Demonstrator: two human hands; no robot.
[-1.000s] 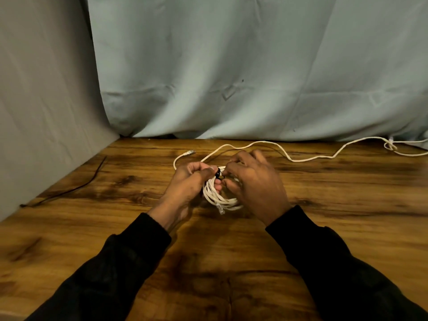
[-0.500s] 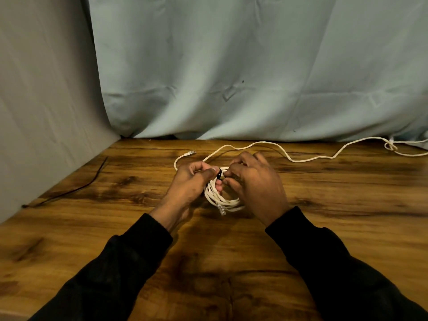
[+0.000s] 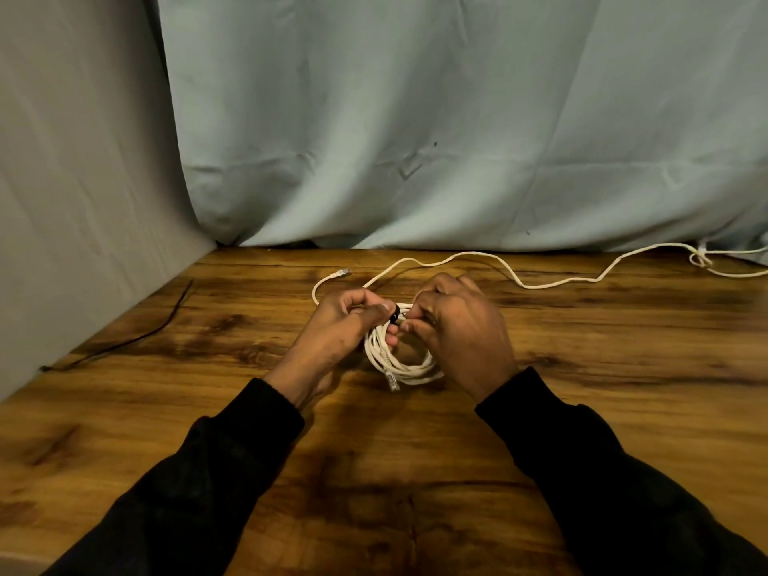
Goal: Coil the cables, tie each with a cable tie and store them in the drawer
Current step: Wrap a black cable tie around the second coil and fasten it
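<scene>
A white cable coil [image 3: 401,365] lies on the wooden table [image 3: 374,451] between my hands, one clear plug hanging at its near edge. A black cable tie [image 3: 394,313] wraps the top of the coil. My left hand [image 3: 347,326] grips the coil and pinches the tie with thumb and forefinger. My right hand [image 3: 459,334] pinches the coil and tie from the right with curled fingers. The cable's other plug end [image 3: 340,273] loops out behind my left hand.
A second white cable [image 3: 552,280] runs loose along the back of the table to a knotted bundle [image 3: 702,259] at the far right. A thin black cable tie [image 3: 137,340] lies by the left wall. Blue-grey cloth hangs behind.
Both hands stay on the coil with only slight finger shifts at the black tie; the coil has barely moved.
</scene>
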